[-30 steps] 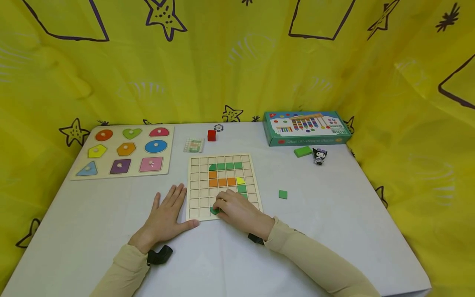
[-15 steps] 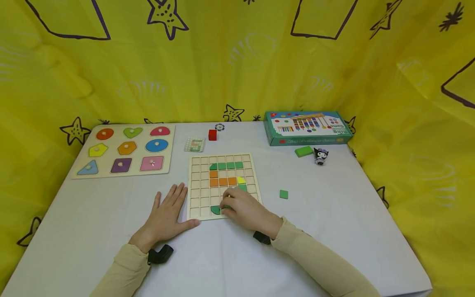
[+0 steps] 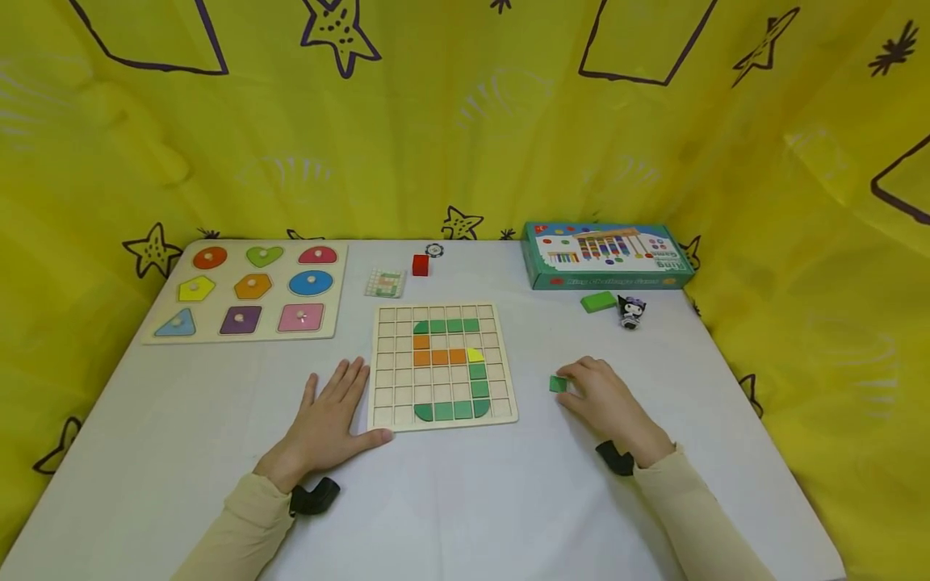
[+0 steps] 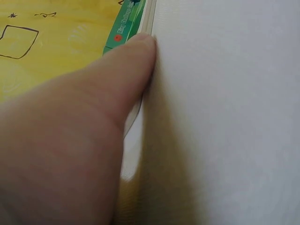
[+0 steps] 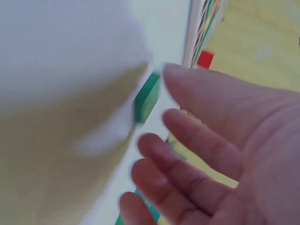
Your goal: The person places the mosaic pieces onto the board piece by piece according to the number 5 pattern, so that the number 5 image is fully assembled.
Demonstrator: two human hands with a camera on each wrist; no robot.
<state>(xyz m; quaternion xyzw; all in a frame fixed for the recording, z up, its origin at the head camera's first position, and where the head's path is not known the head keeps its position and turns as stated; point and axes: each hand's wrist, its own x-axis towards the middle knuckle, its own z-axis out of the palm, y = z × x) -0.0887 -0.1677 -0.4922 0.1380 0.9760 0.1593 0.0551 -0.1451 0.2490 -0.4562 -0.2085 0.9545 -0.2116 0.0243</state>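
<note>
A wooden grid board [image 3: 439, 377] lies mid-table, its green, orange and one yellow tile forming a figure like a 5. My left hand [image 3: 322, 436] rests flat, fingers spread, along the board's left side. In the left wrist view, its thumb [image 4: 126, 65] reaches the board's edge [image 4: 149, 18]. To the board's right, my right hand [image 3: 603, 399] is at a loose green square tile [image 3: 557, 384], thumb and forefinger at its right side. The right wrist view shows this tile [image 5: 147, 97] standing just beyond the parted thumb and fingers.
A shape puzzle [image 3: 272, 308] lies at the back left. Behind the board are a small pattern card [image 3: 385, 282], a red cube [image 3: 421, 265] and a round chip [image 3: 434, 250]. A game box [image 3: 609, 257], a green block [image 3: 598, 302] and a small figurine [image 3: 631, 311] stand back right.
My right hand has left the board's lower row and moved right to the loose green tile. Green tiles along the board's bottom now show uncovered. My left hand stays in place.
</note>
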